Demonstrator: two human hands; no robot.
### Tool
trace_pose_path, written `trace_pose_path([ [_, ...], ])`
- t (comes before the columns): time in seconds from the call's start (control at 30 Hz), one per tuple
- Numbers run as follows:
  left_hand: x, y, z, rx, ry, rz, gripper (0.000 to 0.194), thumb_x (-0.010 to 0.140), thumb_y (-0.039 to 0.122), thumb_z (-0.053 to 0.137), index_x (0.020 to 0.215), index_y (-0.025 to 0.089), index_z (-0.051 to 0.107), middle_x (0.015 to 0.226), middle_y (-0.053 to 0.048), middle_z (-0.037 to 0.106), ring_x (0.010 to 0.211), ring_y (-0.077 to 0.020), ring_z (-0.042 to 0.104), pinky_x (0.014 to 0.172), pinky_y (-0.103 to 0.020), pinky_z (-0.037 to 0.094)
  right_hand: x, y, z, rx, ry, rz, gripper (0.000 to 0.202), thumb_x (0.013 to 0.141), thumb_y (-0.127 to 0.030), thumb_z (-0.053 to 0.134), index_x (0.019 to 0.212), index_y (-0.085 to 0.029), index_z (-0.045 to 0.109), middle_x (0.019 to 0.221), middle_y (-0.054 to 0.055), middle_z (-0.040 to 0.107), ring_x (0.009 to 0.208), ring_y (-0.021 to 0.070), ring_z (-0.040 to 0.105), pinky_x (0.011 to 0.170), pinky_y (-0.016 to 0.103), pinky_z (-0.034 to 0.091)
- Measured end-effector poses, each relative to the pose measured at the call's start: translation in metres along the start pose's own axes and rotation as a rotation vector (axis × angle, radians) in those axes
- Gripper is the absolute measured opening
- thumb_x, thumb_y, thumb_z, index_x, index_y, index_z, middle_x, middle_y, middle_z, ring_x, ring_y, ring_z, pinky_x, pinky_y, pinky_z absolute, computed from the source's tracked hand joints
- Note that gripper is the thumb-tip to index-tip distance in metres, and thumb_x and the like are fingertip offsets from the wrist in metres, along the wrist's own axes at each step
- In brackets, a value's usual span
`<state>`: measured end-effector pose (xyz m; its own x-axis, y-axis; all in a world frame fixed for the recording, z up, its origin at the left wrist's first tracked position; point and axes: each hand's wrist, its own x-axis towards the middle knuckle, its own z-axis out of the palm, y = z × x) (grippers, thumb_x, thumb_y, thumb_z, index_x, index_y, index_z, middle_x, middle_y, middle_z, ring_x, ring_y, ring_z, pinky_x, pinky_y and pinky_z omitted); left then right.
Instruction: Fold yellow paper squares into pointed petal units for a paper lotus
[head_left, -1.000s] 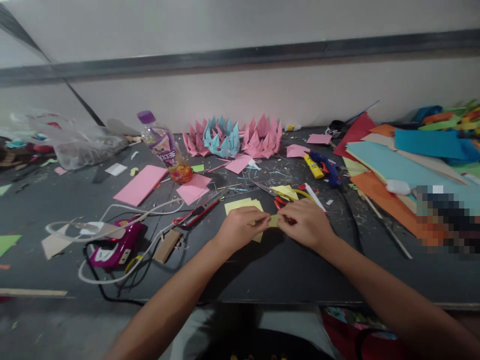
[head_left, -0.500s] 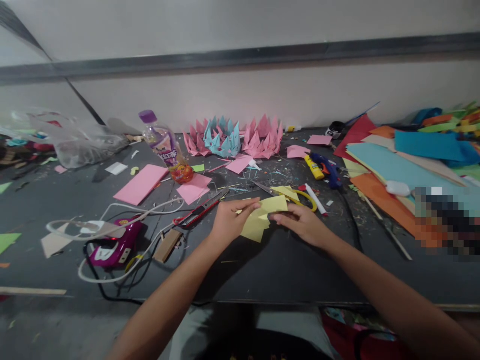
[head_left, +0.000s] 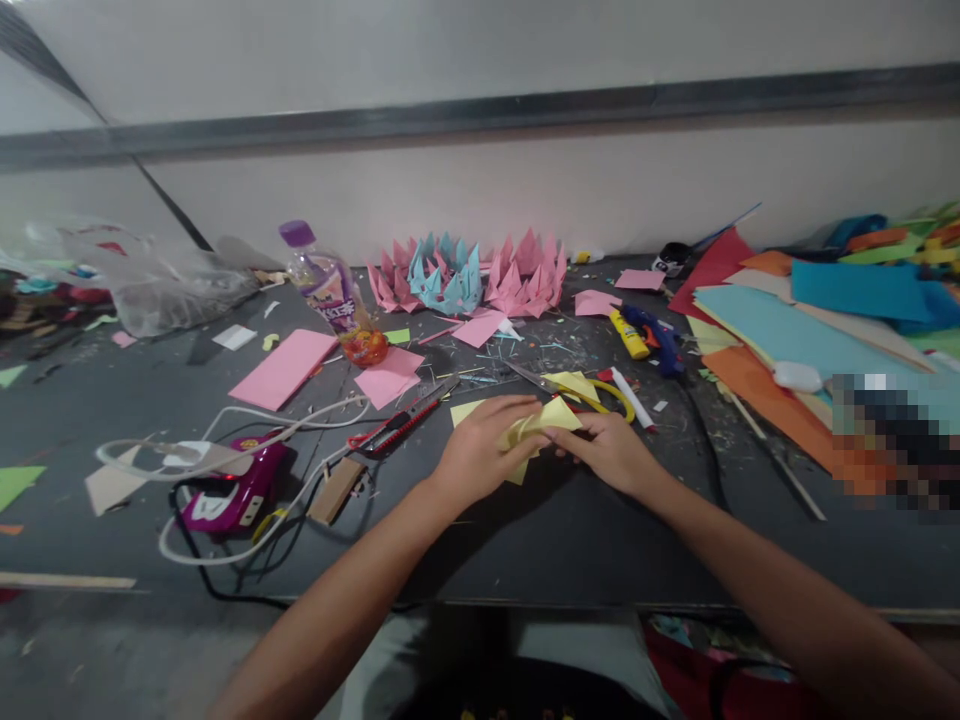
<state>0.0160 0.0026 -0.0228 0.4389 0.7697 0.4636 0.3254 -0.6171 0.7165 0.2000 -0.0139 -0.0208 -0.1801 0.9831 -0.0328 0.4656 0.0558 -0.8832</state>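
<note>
Between my two hands is a small piece of yellow paper (head_left: pixel 559 414), bent over at its right end. My left hand (head_left: pixel 480 446) closes on its left part, fingers over the top and thumb below. The fingertips of my right hand (head_left: pixel 611 450) pinch its lower right edge. More yellow sheets (head_left: pixel 466 410) lie on the table beneath my left hand, partly hidden by it. Just beyond the hands rest scissors with yellow handles (head_left: pixel 619 398), a white marker (head_left: pixel 631 398) with a red cap, and a red and black box cutter (head_left: pixel 405 420).
Folded pink (head_left: pixel 527 275) and blue paper crowns (head_left: pixel 446 275) stand near the wall, beside a purple-capped bottle (head_left: pixel 330 295). At left sit a purple power strip (head_left: pixel 236 485) and white cables. A blue glue gun (head_left: pixel 658 340) and coloured paper sheets (head_left: pixel 795 330) are on the right.
My left hand has moved right and over the yellow paper, which was held flatter before and is now curled and folded at its right end. My right hand stays nearly in place.
</note>
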Motion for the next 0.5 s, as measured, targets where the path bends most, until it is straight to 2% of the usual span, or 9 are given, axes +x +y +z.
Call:
trace_pose_path([
  [0.03,-0.001,0.001,0.001,0.014,-0.037,0.017,0.039,0.075,0.03,0.068,0.111,0.016,0.061,0.113,-0.01,0.063,0.106,-0.0216,0.057,0.096,-0.037,0.043,0.0,0.001,0.0,-0.022,0.002,-0.026,0.035,0.074,-0.048,0.054,0.062,-0.016,0.062,0.055,0.003,0.062,0.049,0.0138,0.052,0.047,0.026,0.037],
  [0.1,-0.002,0.002,0.004,-0.007,-0.109,-0.035,0.051,0.072,0.031,0.072,0.118,0.018,0.056,0.114,-0.009,0.063,0.105,-0.0221,0.057,0.094,-0.037,0.044,0.001,0.002,-0.001,-0.051,-0.012,-0.06,0.035,0.074,-0.048,0.054,0.058,-0.017,0.06,0.052,0.002,0.06,0.049,0.0142,0.052,0.049,0.026,0.037],
  [0.2,0.0,0.004,0.005,-0.179,-0.141,-0.235,0.048,0.077,0.027,0.065,0.122,0.017,0.052,0.106,-0.008,0.065,0.092,-0.019,0.062,0.081,-0.031,0.049,0.002,0.002,-0.002,-0.043,-0.045,-0.048,0.035,0.072,-0.049,0.056,0.058,-0.017,0.058,0.051,0.001,0.057,0.048,0.0143,0.051,0.048,0.026,0.036],
  [0.33,0.003,0.005,-0.002,-0.48,-0.116,-0.499,0.03,0.081,0.029,0.055,0.105,0.012,0.06,0.087,-0.006,0.068,0.067,-0.0133,0.061,0.059,-0.022,0.047,0.001,-0.001,-0.001,0.037,-0.005,-0.009,0.034,0.073,-0.051,0.053,0.07,-0.018,0.055,0.052,-0.001,0.053,0.045,0.013,0.048,0.044,0.025,0.035],
  [0.4,0.005,0.005,-0.008,-0.589,-0.122,-0.589,0.025,0.079,0.029,0.056,0.096,0.011,0.061,0.079,-0.005,0.067,0.06,-0.0119,0.059,0.055,-0.021,0.045,0.001,-0.002,0.0,0.081,0.029,0.021,0.034,0.076,-0.053,0.047,0.074,-0.019,0.051,0.051,-0.003,0.049,0.042,0.0116,0.044,0.041,0.024,0.034],
  [0.5,0.006,0.006,-0.014,-0.552,-0.162,-0.652,0.018,0.074,0.029,0.062,0.08,0.013,0.061,0.065,-0.001,0.062,0.056,-0.0106,0.056,0.053,-0.02,0.043,0.001,-0.002,0.0,0.054,0.04,0.042,0.033,0.082,-0.051,0.04,0.073,-0.02,0.047,0.049,-0.004,0.046,0.039,0.0105,0.041,0.041,0.024,0.032],
])
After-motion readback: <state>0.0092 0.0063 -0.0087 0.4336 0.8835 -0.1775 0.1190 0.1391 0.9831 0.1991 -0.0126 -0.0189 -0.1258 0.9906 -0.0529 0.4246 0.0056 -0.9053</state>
